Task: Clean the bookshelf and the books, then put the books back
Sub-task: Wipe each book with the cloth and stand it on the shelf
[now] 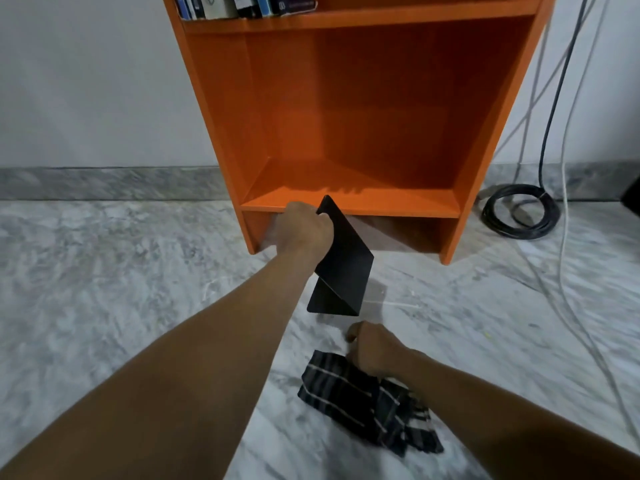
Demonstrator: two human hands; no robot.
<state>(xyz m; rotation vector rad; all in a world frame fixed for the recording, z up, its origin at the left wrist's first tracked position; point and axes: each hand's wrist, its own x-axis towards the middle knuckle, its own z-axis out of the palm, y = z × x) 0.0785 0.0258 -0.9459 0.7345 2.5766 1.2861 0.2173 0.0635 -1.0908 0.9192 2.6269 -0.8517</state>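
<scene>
Head view: the orange bookshelf [381, 98] is standing on the marble floor [104, 271] against the pale wall [86, 81]. Its lower compartment is showing only bare orange board. Books [242, 5] are standing upright on the upper shelf toward its left end, with only their lower parts in frame.

The left hand [304, 230] is reaching forward and gripping a black bookend [346, 268], fingers curled tight round its upper left edge. It is holding the bookend tilted, just in front of the front edge of the bottom shelf, left of centre. The top corner of the bookend is overlapping that edge in the picture, and its folded lower part is hanging over the floor in front of the bookshelf. Whether it is touching the floor, cannot tell.

The right hand [374, 351] is lying knuckles up on the floor nearer the camera, fingers curled down and holding the top edge of a dark checked cloth [367, 400]. The thumb is sticking out to the left. The cloth is lying crumpled on the floor, spreading back toward the person.

A black cable [519, 213] is lying coiled on the floor just right of the bookshelf's right foot, with more cables running down the wall behind it.
</scene>
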